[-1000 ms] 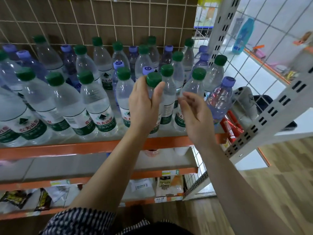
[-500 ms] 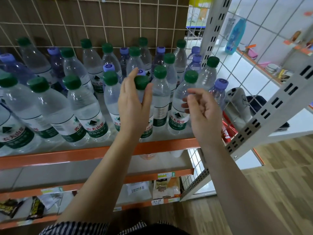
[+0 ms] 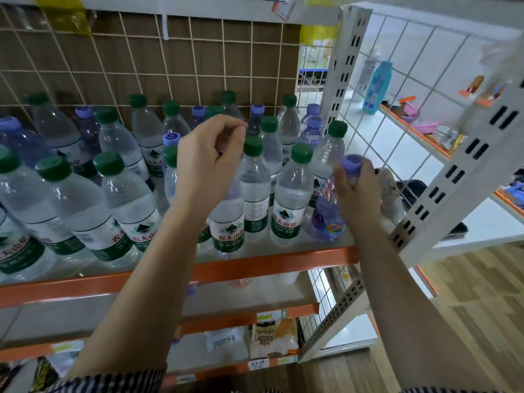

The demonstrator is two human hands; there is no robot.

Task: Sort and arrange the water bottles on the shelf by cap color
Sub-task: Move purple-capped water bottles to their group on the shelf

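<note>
Since half a second before, the right grip (image 3: 354, 194) had left the open air and closed round the neck of the purple-capped bottle (image 3: 326, 214), fingers and thumb curled just under its purple cap (image 3: 351, 161). Meanwhile the left grip (image 3: 209, 165) had let go of the bottle's side and risen, its fingers now curled with the thumb against the fingertips. Whether that grip still held anything could not be told, since the top of the green-capped bottle (image 3: 226, 222) directly below it was hidden behind the palm. The purple-capped bottle hung below the right grip, leaning a little, with its base at the front right end of the shelf (image 3: 255, 265). Just left of the right grip stood another green-capped bottle (image 3: 289, 205), upright, and one more (image 3: 255, 188) stood between the two grips. Beyond both grips, further back on the shelf, green and purple caps were mixed, among them a purple one (image 3: 257, 109). To the right of the right grip rose the white wire grid (image 3: 382, 123). Further left of the left grip ran a row of green-capped bottles (image 3: 124, 211) along the shelf front.
</note>
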